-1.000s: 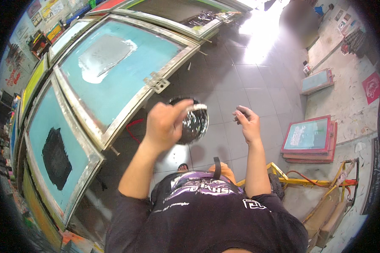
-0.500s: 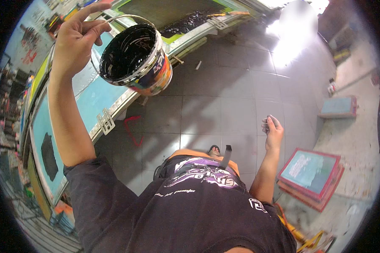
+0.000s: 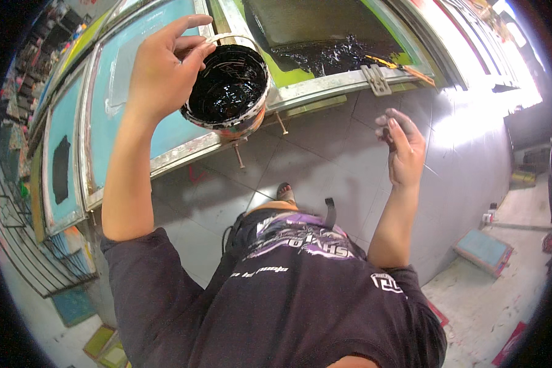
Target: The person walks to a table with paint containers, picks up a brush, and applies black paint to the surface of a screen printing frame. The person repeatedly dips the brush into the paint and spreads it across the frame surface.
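My left hand (image 3: 168, 67) is closed on the thin handle (image 3: 234, 38) of a bucket (image 3: 251, 124). Thick, glossy black ink (image 3: 230, 86) coats the bucket's inner wall and lies inside it. The bucket hangs mouth up, slightly tilted, over the near edge of the framed screens. On the right, my right hand (image 3: 402, 144) is raised over the floor, with fingers curled in toward the thumb. Dark smears mark its fingertips, and I see nothing held there.
A green-edged printing screen (image 3: 286, 91) with wet black ink lies ahead; a yellow cutter (image 3: 383, 62) rests by its metal hinge clamp (image 3: 375, 80). Blue screens (image 3: 178, 132) extend to the left. Bolts (image 3: 239, 156) stick out below the frames. A small framed screen (image 3: 484, 248) lies at the right.
I have turned and come nearer the green-edged screen, which now shows more fully. The bucket, still in my left hand, appears farther right; my right hand is higher in view.
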{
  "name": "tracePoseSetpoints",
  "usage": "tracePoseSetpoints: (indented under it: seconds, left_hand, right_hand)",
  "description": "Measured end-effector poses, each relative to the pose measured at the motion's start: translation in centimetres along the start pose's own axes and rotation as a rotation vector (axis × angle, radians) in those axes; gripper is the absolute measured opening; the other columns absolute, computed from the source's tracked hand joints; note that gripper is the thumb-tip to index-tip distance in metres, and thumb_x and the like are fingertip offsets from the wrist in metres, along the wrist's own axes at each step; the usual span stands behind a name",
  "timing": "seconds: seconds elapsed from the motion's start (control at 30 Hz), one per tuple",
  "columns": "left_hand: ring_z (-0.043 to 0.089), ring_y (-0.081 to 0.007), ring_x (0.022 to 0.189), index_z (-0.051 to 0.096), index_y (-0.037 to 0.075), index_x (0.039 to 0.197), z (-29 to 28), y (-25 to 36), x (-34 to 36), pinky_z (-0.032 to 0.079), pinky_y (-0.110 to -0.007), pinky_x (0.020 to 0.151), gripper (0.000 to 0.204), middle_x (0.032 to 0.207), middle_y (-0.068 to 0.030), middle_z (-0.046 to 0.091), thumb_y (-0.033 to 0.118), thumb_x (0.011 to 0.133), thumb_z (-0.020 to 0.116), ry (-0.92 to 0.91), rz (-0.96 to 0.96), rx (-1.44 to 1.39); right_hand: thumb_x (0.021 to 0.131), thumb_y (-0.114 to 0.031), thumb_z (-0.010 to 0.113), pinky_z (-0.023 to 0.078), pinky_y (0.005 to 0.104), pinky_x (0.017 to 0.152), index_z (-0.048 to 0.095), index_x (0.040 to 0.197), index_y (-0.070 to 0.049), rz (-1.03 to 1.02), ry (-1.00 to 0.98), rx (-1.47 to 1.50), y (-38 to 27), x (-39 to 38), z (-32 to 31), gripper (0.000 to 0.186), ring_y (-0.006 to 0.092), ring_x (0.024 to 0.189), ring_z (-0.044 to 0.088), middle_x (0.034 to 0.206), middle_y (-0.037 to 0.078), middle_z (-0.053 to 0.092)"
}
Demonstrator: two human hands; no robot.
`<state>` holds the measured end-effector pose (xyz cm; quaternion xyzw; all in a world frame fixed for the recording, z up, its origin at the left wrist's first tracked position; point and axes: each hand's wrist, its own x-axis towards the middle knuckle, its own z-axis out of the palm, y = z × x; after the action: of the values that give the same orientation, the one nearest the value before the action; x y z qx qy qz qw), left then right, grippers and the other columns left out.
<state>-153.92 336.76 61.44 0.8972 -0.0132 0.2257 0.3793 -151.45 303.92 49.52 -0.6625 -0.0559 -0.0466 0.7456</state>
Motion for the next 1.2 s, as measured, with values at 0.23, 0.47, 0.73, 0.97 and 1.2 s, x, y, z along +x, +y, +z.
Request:
tracePoseSetpoints:
  seconds: [0.23, 0.47, 0.73, 0.97, 1.2]
  left_hand:
    - [0.061, -0.0212, 0.079, 0.066, 0.008, 0.093, 1.7, 2.7, -2.4, 0.041, -0.029, 0.074, 0.020, 0.086, -0.0083, 0.065, 0.007, 0.074, 0.066, 0.030, 0.294, 0.493]
    - [0.054, -0.0286, 0.104, 0.068, 0.012, 0.091, 6.1, 4.4, -5.7, 0.034, -0.034, 0.089, 0.024, 0.111, -0.0121, 0.060, 0.005, 0.068, 0.068, 0.191, 0.243, 0.784]
    - [0.043, -0.0329, 0.114, 0.069, 0.013, 0.095, 12.7, 5.1, -8.4, 0.030, -0.042, 0.097, 0.026, 0.120, -0.0144, 0.055, 0.026, 0.073, 0.069, 0.514, 0.018, 1.047]
    - [0.043, -0.0349, 0.114, 0.053, -0.006, 0.111, 18.7, 5.0, -8.0, 0.032, -0.045, 0.096, 0.045, 0.123, -0.0220, 0.046, 0.029, 0.084, 0.058, 0.972, 0.093, 1.089]
    - [0.052, -0.0335, 0.103, 0.055, -0.009, 0.105, 26.7, 6.2, -5.2, 0.040, -0.041, 0.090, 0.036, 0.111, -0.0225, 0.053, 0.017, 0.080, 0.059, 0.840, 0.040, 0.684]
  right_hand:
    - [0.084, -0.013, 0.060, 0.047, 0.0277, 0.076, 0.058, 0.105, 0.005, -0.162, -0.163, -0.122, -2.6, 7.9, -1.4, 0.027, 0.0155, 0.081, 0.060, 0.092, 0.012, 0.064]
    - [0.081, -0.013, 0.062, 0.046, 0.0279, 0.076, 0.062, 0.100, 0.004, -0.274, -0.190, -0.396, -1.2, 15.8, -7.3, 0.025, 0.0172, 0.085, 0.060, 0.095, 0.011, 0.064]
    - [0.075, -0.019, 0.067, 0.047, 0.0333, 0.072, 0.062, 0.101, -0.006, -0.498, -0.343, -0.918, -0.5, 23.2, -12.9, 0.030, 0.0268, 0.081, 0.060, 0.095, 0.013, 0.060]
    - [0.071, -0.028, 0.067, 0.040, 0.0404, 0.084, 0.061, 0.102, -0.006, -0.404, -0.533, -1.290, 1.5, 25.3, -16.5, 0.038, 0.0309, 0.095, 0.052, 0.096, 0.015, 0.055]
    - [0.076, -0.025, 0.062, 0.042, 0.0426, 0.078, 0.061, 0.096, -0.005, -0.351, -0.678, -1.174, 2.3, 27.7, -17.3, 0.028, 0.0328, 0.093, 0.054, 0.098, 0.015, 0.056]
